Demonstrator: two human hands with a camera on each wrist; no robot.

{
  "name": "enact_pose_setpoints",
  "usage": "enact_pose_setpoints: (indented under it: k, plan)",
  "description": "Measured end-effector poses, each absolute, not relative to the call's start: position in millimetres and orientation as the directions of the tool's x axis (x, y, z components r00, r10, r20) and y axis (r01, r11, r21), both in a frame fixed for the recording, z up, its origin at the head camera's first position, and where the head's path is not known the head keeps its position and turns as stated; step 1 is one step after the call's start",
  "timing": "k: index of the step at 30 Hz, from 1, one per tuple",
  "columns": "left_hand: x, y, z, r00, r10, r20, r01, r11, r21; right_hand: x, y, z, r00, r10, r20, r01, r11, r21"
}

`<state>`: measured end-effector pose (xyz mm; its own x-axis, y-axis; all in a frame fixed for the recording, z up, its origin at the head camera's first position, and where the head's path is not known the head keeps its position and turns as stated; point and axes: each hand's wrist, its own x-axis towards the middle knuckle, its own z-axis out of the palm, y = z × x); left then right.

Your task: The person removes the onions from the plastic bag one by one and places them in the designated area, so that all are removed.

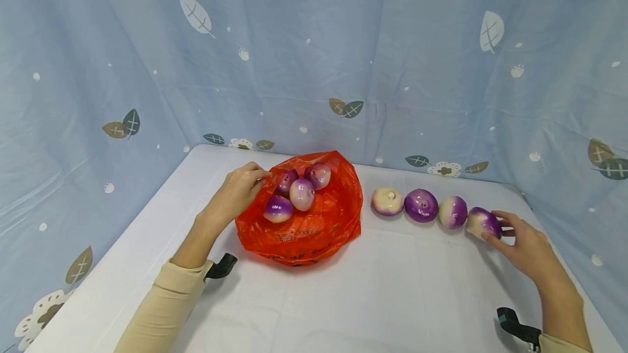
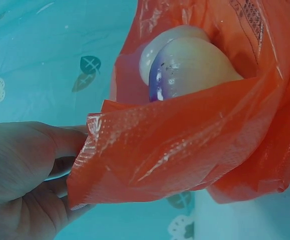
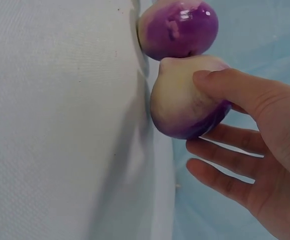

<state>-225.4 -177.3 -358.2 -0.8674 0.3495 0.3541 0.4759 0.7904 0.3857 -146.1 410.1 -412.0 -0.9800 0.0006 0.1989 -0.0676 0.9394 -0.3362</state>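
Observation:
A red plastic bag (image 1: pixel 314 233) stands open on the table with several glossy purple-and-white onions (image 1: pixel 301 194) inside. My left hand (image 1: pixel 239 189) pinches the bag's left rim; in the left wrist view the fingers go partly behind the red film (image 2: pixel 160 155). At the right, my right hand (image 1: pixel 527 247) grips a purple-and-white onion (image 1: pixel 483 223) between thumb and fingers. This onion is the right end of a row, beside another half-purple onion (image 1: pixel 453 212). Further left in that row are a purple onion (image 1: pixel 421 205) and a mostly cream one (image 1: pixel 387 201).
A white cloth covers the table (image 1: pixel 382 293). Blue patterned curtain (image 1: pixel 275 59) hangs behind it and along both sides. A black wrist mount sticks out by each forearm, the left one (image 1: pixel 222 266) close to the bag.

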Motion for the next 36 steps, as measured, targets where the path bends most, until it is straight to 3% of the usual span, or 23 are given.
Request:
enact_pose_setpoints:
  k: [18,36]
  plan:
    - [-225.1,-177.4,-358.0,-0.863,0.357,0.358,0.486,0.781,0.392,-146.2,404.5,-414.1,-0.990,0.071,0.120,0.026,0.938,-0.347]
    - [-224.6,-177.0,-358.4,-0.860,0.360,0.362,0.491,0.779,0.391,-147.4,405.7,-415.5,-0.987,0.047,0.153,-0.005,0.946,-0.323]
